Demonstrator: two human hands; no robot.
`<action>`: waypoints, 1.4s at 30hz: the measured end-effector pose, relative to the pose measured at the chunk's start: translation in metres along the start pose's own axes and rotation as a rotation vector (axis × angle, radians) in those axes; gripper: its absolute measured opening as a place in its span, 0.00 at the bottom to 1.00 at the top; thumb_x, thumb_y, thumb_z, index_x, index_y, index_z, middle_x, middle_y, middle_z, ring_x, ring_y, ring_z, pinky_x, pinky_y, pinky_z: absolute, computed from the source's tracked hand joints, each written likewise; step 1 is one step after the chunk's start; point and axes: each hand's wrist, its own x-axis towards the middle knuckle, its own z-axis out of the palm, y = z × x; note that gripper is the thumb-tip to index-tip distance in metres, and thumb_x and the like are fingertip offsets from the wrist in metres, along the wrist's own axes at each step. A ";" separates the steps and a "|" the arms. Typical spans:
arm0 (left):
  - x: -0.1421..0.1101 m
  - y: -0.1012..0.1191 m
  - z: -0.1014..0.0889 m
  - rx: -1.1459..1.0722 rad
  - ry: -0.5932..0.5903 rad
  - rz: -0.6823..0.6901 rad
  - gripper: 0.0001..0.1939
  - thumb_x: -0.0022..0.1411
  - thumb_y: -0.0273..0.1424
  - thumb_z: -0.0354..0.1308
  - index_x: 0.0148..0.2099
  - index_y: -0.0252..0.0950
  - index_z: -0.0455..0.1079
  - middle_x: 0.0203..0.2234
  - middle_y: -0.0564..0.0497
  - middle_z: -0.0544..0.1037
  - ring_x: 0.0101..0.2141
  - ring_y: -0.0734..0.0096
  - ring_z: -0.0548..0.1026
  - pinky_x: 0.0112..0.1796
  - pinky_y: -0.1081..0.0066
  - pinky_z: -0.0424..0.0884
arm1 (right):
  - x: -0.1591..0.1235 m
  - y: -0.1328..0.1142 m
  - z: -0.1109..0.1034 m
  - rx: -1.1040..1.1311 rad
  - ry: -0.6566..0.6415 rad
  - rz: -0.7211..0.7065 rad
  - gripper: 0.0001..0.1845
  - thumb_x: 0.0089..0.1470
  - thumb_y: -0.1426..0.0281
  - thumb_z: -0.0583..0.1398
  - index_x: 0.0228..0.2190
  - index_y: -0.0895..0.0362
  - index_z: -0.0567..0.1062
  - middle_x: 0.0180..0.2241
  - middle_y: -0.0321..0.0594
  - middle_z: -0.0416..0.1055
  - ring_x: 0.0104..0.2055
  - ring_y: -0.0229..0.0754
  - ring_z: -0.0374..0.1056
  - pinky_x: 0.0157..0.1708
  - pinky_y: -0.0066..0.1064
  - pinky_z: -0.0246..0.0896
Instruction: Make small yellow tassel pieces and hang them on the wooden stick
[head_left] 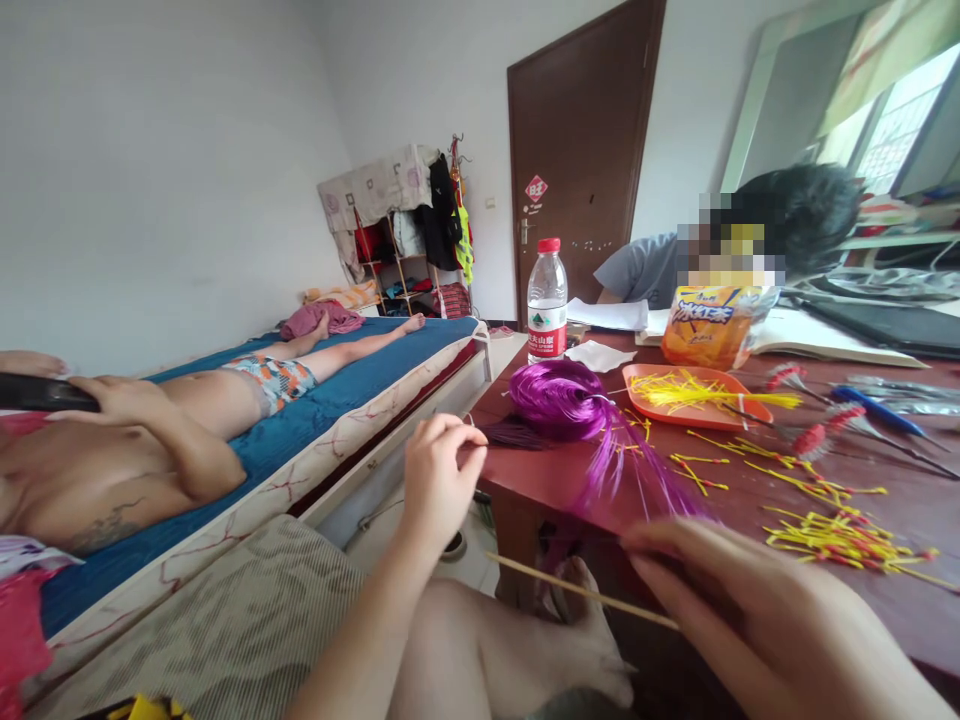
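The left hand (pixel 446 480) is pinched tight, thumb to fingertip; dark strands (pixel 517 433) fan out just right of it, but whether the pinch holds a thread I cannot tell; the thin stick (pixel 570 582) has its free tip below the left hand, its long axis sloping down rightward to the right hand (pixel 772 610); the purple bundle (pixel 559 395) lies on the table (pixel 919 515) beyond, nearer the left hand; the right hand grips the stick narrowly, fingers hiding that end; any strand spanning the 2 hands is too faint to make out.
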 end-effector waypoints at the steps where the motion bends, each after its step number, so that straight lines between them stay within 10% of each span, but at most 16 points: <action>1: 0.010 -0.012 0.002 0.013 -0.005 -0.001 0.05 0.52 0.22 0.54 0.30 0.36 0.69 0.31 0.50 0.70 0.36 0.65 0.68 0.41 0.65 0.62 | 0.019 0.000 0.001 -0.131 -0.014 -0.018 0.10 0.51 0.68 0.52 0.30 0.50 0.74 0.26 0.36 0.76 0.24 0.42 0.72 0.20 0.26 0.64; 10: 0.023 -0.040 0.017 -0.165 -0.177 0.047 0.08 0.51 0.20 0.56 0.34 0.36 0.70 0.34 0.51 0.73 0.38 0.68 0.71 0.41 0.69 0.65 | 0.112 -0.010 0.055 -0.528 -0.279 0.009 0.09 0.48 0.77 0.55 0.27 0.57 0.75 0.27 0.43 0.76 0.29 0.46 0.72 0.20 0.27 0.52; 22: 0.024 -0.050 0.021 -0.292 -0.215 0.083 0.10 0.49 0.18 0.56 0.34 0.36 0.69 0.33 0.52 0.75 0.36 0.69 0.72 0.40 0.70 0.66 | 0.120 -0.002 0.056 -0.551 -0.407 -0.030 0.11 0.52 0.77 0.53 0.24 0.57 0.73 0.22 0.42 0.74 0.23 0.44 0.69 0.18 0.28 0.39; 42: 0.014 -0.017 0.007 0.032 -0.352 0.195 0.09 0.47 0.36 0.64 0.31 0.39 0.72 0.29 0.54 0.71 0.36 0.66 0.66 0.39 0.65 0.59 | 0.103 0.002 0.038 -0.447 -0.449 -0.092 0.09 0.53 0.74 0.52 0.32 0.58 0.72 0.30 0.43 0.74 0.32 0.47 0.71 0.25 0.30 0.56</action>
